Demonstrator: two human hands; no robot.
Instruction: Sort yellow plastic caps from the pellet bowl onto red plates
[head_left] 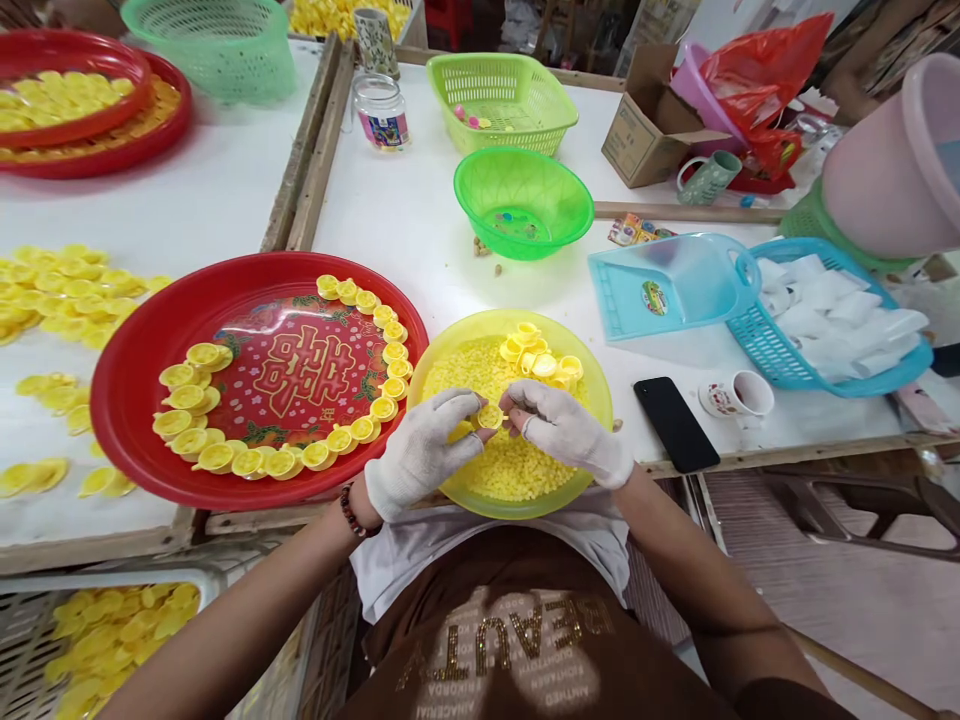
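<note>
Over a yellow bowl of small yellow pellets, both my hands meet in white gloves. My left hand pinches a small round yellow plastic piece between thumb and fingers. Closed at the right edge of that piece are the fingertips of my right hand; whatever they hold is too small to make out. Several similar yellow pieces lie heaped on the pellets at the bowl's far side. To the left, a red tray carries a curved row of round yellow pieces along its rim.
Loose yellow pieces lie on the left table. Beyond the bowl stand a green bowl, a green basket and a jar. Rightward are a blue scoop, a blue basket, a phone and a mug.
</note>
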